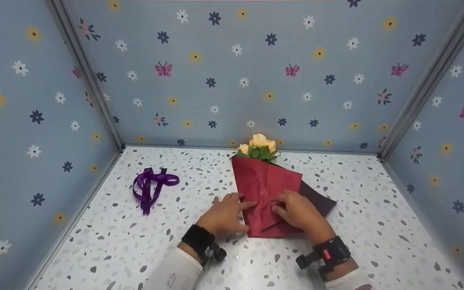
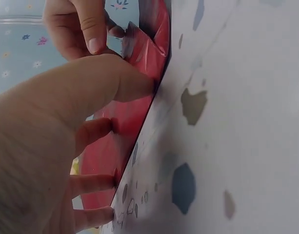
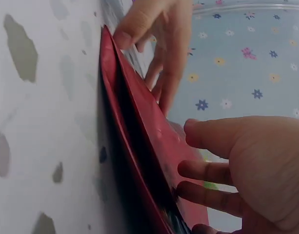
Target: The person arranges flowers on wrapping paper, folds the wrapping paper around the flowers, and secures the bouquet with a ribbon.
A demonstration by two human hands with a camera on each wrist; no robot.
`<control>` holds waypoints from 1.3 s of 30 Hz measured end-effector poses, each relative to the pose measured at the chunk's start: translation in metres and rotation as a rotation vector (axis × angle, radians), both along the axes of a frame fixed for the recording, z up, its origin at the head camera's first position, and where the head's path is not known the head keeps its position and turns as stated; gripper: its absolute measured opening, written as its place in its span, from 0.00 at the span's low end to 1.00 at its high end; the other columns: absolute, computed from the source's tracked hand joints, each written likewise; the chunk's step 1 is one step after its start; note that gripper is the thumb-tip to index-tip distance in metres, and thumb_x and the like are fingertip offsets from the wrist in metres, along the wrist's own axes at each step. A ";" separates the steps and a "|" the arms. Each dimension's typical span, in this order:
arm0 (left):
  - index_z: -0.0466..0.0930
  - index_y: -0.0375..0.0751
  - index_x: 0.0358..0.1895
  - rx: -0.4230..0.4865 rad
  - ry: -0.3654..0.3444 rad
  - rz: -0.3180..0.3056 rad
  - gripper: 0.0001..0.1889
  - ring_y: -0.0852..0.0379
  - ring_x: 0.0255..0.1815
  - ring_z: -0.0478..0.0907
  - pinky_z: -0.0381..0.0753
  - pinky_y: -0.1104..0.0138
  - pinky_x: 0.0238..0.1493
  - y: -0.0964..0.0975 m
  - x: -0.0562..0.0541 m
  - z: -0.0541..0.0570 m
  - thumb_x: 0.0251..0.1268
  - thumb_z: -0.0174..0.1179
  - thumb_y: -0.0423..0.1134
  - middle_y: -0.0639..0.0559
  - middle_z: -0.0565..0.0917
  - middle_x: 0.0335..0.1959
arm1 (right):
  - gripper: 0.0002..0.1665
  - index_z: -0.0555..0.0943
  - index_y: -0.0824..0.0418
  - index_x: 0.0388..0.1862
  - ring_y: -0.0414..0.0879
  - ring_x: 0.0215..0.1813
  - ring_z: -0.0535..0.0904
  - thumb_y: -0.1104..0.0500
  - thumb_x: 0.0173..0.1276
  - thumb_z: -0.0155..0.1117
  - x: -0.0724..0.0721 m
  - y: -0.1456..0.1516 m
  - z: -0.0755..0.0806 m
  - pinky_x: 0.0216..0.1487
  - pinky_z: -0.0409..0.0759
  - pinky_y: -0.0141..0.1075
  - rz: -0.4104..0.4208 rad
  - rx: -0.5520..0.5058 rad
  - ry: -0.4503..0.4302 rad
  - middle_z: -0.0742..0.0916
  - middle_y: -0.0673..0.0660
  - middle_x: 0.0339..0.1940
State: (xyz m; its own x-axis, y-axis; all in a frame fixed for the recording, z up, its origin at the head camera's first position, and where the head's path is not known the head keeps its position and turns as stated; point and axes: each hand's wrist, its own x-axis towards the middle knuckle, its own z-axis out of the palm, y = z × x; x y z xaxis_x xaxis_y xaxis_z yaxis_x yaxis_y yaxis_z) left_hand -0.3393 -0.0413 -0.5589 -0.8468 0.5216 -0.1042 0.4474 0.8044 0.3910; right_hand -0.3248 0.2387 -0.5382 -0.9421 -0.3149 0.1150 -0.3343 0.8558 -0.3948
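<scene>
Red wrapping paper (image 1: 266,177) with a dark reverse side (image 1: 316,197) lies folded around a bunch of pale peach roses (image 1: 259,141). Only the blooms and some green leaves (image 1: 259,153) stick out at the top; the stems are hidden. At the paper's left edge, my left hand (image 1: 224,213) has its fingers spread, the tips touching the paper. My right hand (image 1: 298,209) rests over the folded flap on the right, its fingers slightly bent. In the right wrist view, a gap shows between the red paper layers (image 3: 154,117), and the right fingers (image 3: 208,195) touch the upper one.
A loosely looped purple ribbon (image 1: 146,193) lies on the speckled white table (image 1: 199,173), left of the paper. Blue floral panels (image 1: 240,108) enclose the table at the back and both sides.
</scene>
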 end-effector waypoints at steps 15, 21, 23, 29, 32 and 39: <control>0.76 0.56 0.85 0.053 0.109 -0.075 0.35 0.45 0.95 0.56 0.54 0.32 0.93 0.017 0.005 -0.006 0.81 0.67 0.61 0.47 0.67 0.89 | 0.31 0.74 0.69 0.81 0.82 0.77 0.74 0.52 0.91 0.51 -0.017 0.124 -0.005 0.75 0.76 0.75 -0.553 -0.103 -0.125 0.75 0.83 0.76; 0.79 0.65 0.82 0.032 0.153 -0.133 0.28 0.49 0.92 0.61 0.58 0.27 0.89 0.017 0.005 -0.009 0.84 0.66 0.58 0.50 0.71 0.86 | 0.44 0.59 0.76 0.88 0.66 0.58 0.92 0.41 0.95 0.36 -0.019 0.152 -0.011 0.68 0.88 0.57 -0.642 -0.427 -0.329 0.78 0.82 0.76; 0.80 0.67 0.82 0.026 0.150 -0.138 0.27 0.49 0.92 0.61 0.57 0.26 0.89 0.017 0.006 -0.010 0.84 0.65 0.58 0.51 0.70 0.87 | 0.50 0.54 0.74 0.92 0.54 0.45 0.93 0.35 0.95 0.32 -0.020 0.154 -0.013 0.57 0.94 0.50 -0.650 -0.649 -0.404 0.75 0.82 0.79; 0.77 0.69 0.83 0.022 0.124 -0.135 0.28 0.47 0.93 0.59 0.55 0.29 0.91 0.017 0.005 -0.011 0.85 0.63 0.59 0.51 0.68 0.89 | 0.55 0.49 0.66 0.96 0.50 0.47 0.96 0.27 0.90 0.26 -0.020 0.150 -0.016 0.54 0.96 0.52 -0.581 -1.225 -0.583 0.77 0.78 0.83; 0.76 0.70 0.84 0.022 0.112 -0.133 0.28 0.47 0.94 0.57 0.53 0.30 0.92 0.017 0.005 -0.011 0.86 0.63 0.59 0.51 0.66 0.90 | 0.49 0.60 0.64 0.92 0.53 0.48 0.97 0.30 0.92 0.30 -0.020 0.144 -0.019 0.52 0.96 0.54 -0.545 -1.347 -0.603 0.94 0.69 0.59; 0.76 0.68 0.84 0.026 0.106 -0.136 0.28 0.48 0.94 0.57 0.53 0.30 0.92 0.017 0.005 -0.012 0.86 0.62 0.59 0.51 0.66 0.90 | 0.13 0.86 0.60 0.47 0.49 0.33 0.89 0.66 0.83 0.52 -0.021 0.123 -0.034 0.39 0.93 0.48 -0.473 -1.160 -0.613 0.90 0.55 0.30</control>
State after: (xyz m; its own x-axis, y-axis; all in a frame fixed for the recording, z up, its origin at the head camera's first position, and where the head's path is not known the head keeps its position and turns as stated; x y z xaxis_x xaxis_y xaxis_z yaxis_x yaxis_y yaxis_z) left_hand -0.3347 -0.0246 -0.5710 -0.7735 0.6338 -0.0031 0.5915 0.7236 0.3556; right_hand -0.3461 0.3613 -0.5722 -0.9257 0.0332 -0.3767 0.3735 -0.0749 -0.9246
